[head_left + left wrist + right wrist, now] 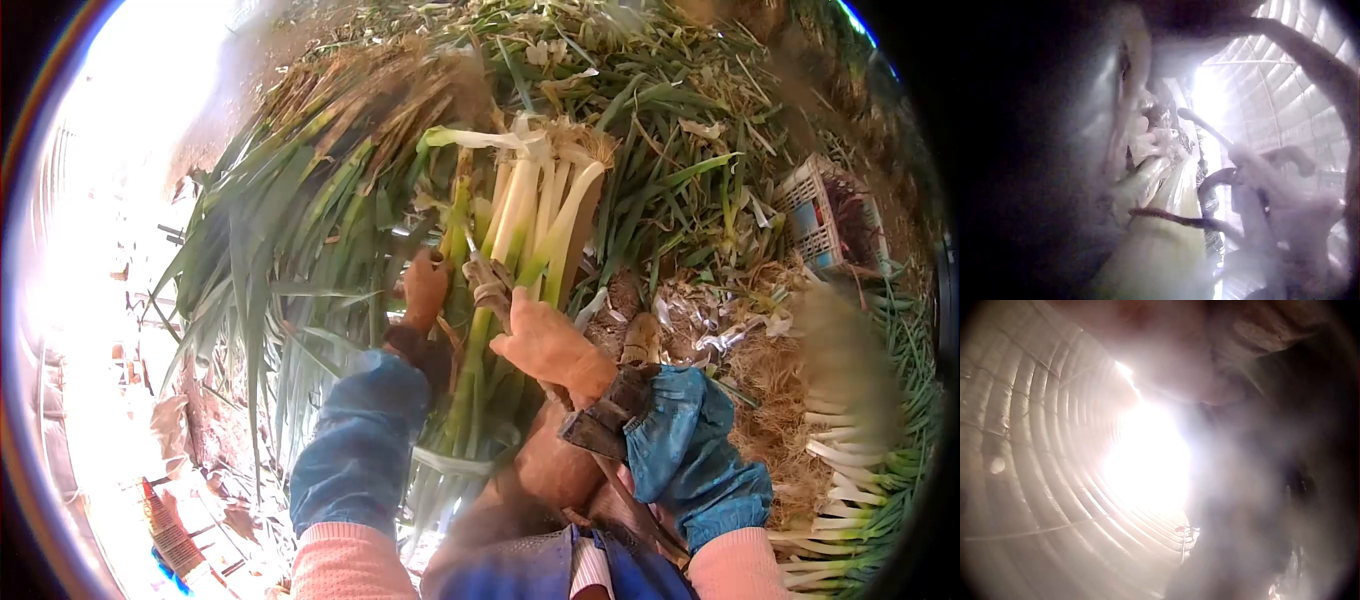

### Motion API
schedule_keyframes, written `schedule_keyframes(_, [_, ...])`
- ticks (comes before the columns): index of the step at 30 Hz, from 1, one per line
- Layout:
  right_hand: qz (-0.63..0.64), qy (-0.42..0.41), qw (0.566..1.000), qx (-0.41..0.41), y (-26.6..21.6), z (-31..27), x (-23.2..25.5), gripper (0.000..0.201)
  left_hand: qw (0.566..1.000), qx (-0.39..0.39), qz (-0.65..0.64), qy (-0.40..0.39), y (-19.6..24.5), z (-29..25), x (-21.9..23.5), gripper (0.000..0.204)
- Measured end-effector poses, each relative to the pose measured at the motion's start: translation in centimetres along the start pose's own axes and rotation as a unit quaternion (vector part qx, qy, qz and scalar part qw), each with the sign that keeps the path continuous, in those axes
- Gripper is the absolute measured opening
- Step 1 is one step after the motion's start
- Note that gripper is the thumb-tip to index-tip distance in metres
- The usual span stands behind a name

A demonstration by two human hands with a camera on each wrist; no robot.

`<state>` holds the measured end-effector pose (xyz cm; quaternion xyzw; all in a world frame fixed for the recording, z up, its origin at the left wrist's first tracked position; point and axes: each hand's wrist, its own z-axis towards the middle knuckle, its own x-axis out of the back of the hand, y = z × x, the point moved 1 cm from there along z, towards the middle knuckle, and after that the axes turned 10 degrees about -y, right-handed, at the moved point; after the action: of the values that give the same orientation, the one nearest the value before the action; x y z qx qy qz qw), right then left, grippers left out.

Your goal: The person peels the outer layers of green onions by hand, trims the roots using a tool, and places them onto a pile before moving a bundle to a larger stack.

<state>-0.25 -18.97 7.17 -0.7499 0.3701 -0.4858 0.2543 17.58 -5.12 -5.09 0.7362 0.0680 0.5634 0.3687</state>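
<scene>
In the head view my left hand [425,290] has its fingers curled at a yellowish-green leek stalk [459,212], left of the pile's middle. My right hand [555,345] grips a cloth-wrapped tool [488,284] with a thin metal tip that reaches up-left beside the stalk. Several trimmed white leeks [520,205] lie just beyond, roots facing away from me and green ends toward me. A pale leek stalk [1166,250] fills the lower middle of the left wrist view, crossed by a thin brown strand. The right wrist view is hazy; the tool is hidden there.
Long untrimmed leek leaves [270,220] spread at the left, with loose green trimmings [660,110] behind. A white plastic crate [805,215] stands at the right. Cut roots [770,400] lie below it, near a row of cleaned leeks [850,490] along the right edge.
</scene>
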Motion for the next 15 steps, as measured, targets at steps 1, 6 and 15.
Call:
schedule_keyframes(1, [0.002,0.006,1.000,-0.005,0.3,0.0,-0.6,0.047,0.999,-0.026,0.037,0.005,0.3,0.0,-0.1,0.023])
schedule_keyframes(6, [0.003,0.000,1.000,-0.005,0.5,0.1,-1.6,0.048,0.978,-0.128,-0.045,-0.161,-1.1,1.7,0.1,0.030])
schedule_keyframes(15, [-0.055,0.014,0.997,0.053,-0.8,-1.6,-2.4,0.049,0.985,-0.092,-0.013,-0.144,-0.9,-4.8,6.3,0.045])
